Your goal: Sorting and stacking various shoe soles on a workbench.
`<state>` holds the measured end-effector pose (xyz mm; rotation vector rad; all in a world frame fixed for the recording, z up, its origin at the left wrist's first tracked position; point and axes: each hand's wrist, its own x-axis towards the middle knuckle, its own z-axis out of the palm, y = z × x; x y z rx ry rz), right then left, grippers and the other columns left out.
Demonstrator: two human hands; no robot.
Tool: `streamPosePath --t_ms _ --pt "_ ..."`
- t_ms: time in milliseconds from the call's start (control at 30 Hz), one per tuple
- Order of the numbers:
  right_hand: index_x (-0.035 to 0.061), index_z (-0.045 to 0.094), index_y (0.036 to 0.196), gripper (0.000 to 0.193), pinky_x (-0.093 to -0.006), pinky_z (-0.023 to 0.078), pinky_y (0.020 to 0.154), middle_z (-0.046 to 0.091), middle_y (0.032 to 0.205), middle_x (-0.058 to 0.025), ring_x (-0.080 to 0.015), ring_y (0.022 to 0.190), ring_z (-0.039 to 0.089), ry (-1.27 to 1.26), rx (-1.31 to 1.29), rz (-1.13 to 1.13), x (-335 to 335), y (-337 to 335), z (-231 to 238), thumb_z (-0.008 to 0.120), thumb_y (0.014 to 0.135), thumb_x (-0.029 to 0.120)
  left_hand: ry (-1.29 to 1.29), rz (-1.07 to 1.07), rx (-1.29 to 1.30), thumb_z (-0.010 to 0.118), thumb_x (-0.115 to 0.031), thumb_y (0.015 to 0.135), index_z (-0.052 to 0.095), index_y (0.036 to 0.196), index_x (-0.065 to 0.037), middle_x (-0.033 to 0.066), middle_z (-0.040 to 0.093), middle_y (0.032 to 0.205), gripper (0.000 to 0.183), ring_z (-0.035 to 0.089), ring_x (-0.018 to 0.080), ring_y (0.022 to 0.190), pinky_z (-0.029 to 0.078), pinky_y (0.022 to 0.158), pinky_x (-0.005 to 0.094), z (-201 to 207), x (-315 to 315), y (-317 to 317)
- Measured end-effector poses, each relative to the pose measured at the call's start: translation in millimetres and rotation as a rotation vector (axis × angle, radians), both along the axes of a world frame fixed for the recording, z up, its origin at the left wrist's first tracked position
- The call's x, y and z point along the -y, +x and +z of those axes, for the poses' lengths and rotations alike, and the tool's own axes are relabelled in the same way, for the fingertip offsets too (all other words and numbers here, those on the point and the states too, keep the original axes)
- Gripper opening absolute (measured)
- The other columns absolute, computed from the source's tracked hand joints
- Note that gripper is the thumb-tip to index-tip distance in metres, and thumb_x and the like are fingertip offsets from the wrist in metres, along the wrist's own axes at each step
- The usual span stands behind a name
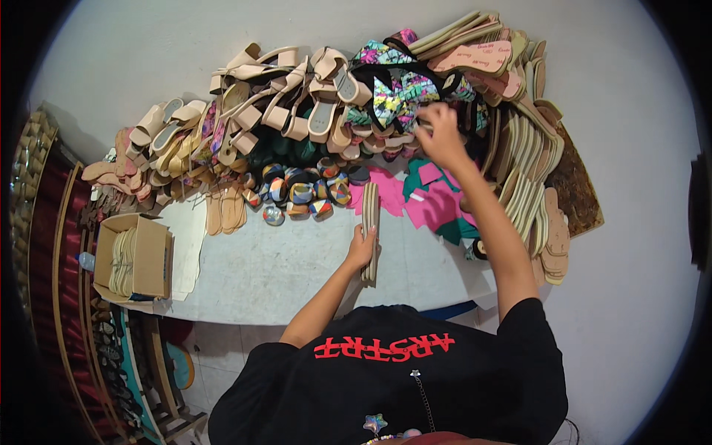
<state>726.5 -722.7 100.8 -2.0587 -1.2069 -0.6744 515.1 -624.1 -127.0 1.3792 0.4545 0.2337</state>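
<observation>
My left hand (362,248) is closed around a small stack of beige shoe soles (369,222), held on edge over the pale table. My right hand (443,137) is raised over the back of the table, beside a colourful patterned bow strap (404,96) on the shoe pile. Its fingers are bent, with a gap between them and the thumb, and nothing shows plainly in them. Below that hand lie pink fabric pieces (434,204) and green fabric scraps (451,231).
Beige heeled sandals (278,104) are heaped along the wall. Multicoloured rolled straps (300,193) sit in front of them. Stacked soles (523,156) rise at the right. A cardboard box (152,263) of soles stands on the table's left end, near a shelf rack (67,297).
</observation>
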Motion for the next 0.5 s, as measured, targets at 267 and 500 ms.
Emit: streamPosePath --t_ms 267,500 --pt "0.0109 0.053 0.108 0.048 -0.0424 0.038 0.089 0.049 0.111 -0.0098 -0.0284 0.106 0.045 -0.273 0.385 -0.438 -29 147 89 0.067 0.063 0.013 0.132 0.001 -0.176 0.045 -0.037 0.09 0.035 0.111 0.001 0.0072 0.053 0.073 0.044 0.052 0.0146 0.059 0.044 0.054 0.0294 -3 3 6" --pt "0.0178 0.054 0.109 0.054 -0.0476 0.032 0.097 0.052 0.108 -0.0025 -0.0205 0.109 0.046 -0.623 0.449 -0.359 -66 185 96 0.074 0.059 0.019 0.31 0.054 -0.107 0.045 -0.036 0.09 0.031 0.116 0.002 0.0102 0.054 0.073 0.048 0.054 0.0176 0.06 0.044 0.056 0.0312 -18 1 5"
